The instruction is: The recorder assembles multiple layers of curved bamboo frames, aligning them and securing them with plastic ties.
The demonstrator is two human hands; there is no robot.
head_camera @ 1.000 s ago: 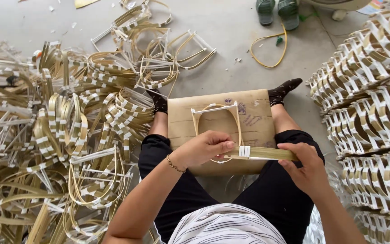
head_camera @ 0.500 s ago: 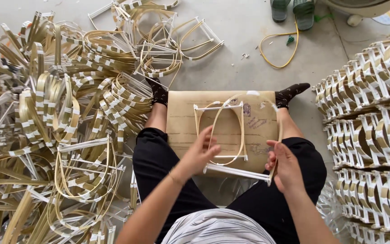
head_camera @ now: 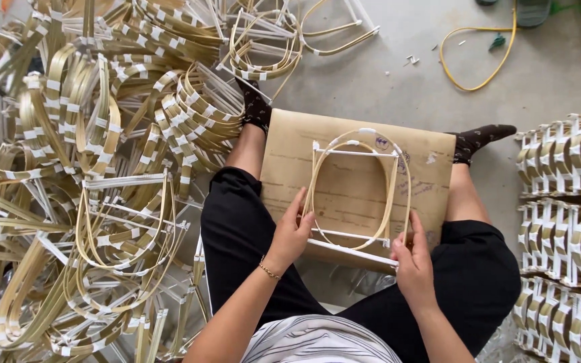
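Note:
A brown cardboard board rests across my legs as I sit on the floor. On it lies a bamboo frame: thin pale loops bound to white sticks with white tape. My left hand grips the frame's near left corner, fingers up along the loop. At the near right corner, my right hand pinches the end of the lower white stick. A thin bracelet is on my left wrist.
A big loose pile of similar bamboo frames fills the floor to my left. Neat stacks of finished frames stand at the right. A yellow loop lies on the concrete ahead. My feet wear dark socks.
One second ago my right hand held a taped strip across the frame's near edge. The frame now lies flat on the board, with my hands spread to its two near corners.

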